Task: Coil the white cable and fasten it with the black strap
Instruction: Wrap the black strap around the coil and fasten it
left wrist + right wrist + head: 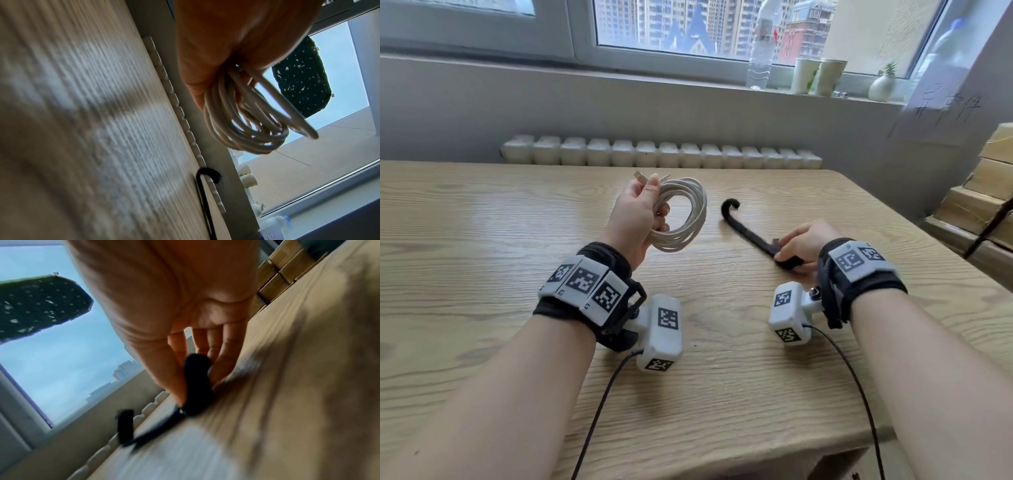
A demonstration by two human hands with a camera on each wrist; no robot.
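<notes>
Left hand (635,219) grips white cable (681,214), already coiled, raised above worktop (482,212). Black strap (748,228) lies right of coil, long axis diagonal, curled end toward window, near end under right hand (799,245). Right hand pinches that end on worktop. Right wrist view shows fingers (221,366) around strap; head view hides this.

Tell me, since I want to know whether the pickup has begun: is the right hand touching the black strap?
Touching. In the right wrist view the fingers and thumb of the right hand pinch the near end of the black strap on the table.
</notes>
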